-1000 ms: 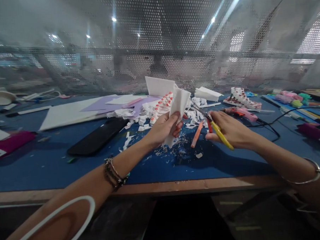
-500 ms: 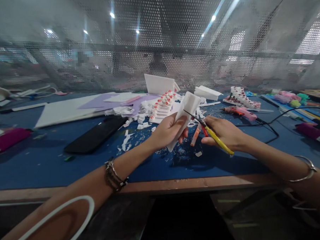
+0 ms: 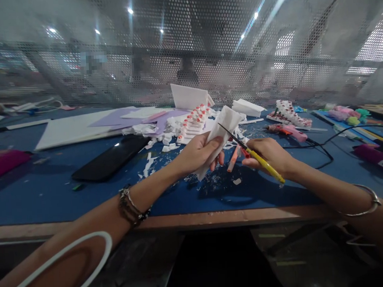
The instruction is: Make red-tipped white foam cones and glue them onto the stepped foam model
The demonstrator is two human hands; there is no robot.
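Paper (image 3: 225, 123) in my left hand (image 3: 196, 154) sits just left of scissors (image 3: 258, 158) in my right hand (image 3: 270, 153); a phone (image 3: 111, 157) lies farther left.

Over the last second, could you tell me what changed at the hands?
The right hand swung the scissors left until the blades met the folded white paper, which the left hand tilted toward them. Both grips and the black phone stayed.

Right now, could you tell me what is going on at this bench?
A person is working at a blue table. The left hand holds a folded white sheet, and the right hand holds yellow-handled scissors with the blade tip against the sheet's upper part. Beneath, white scraps litter the table; a black phone lies to the left, a pink glue gun to the right.
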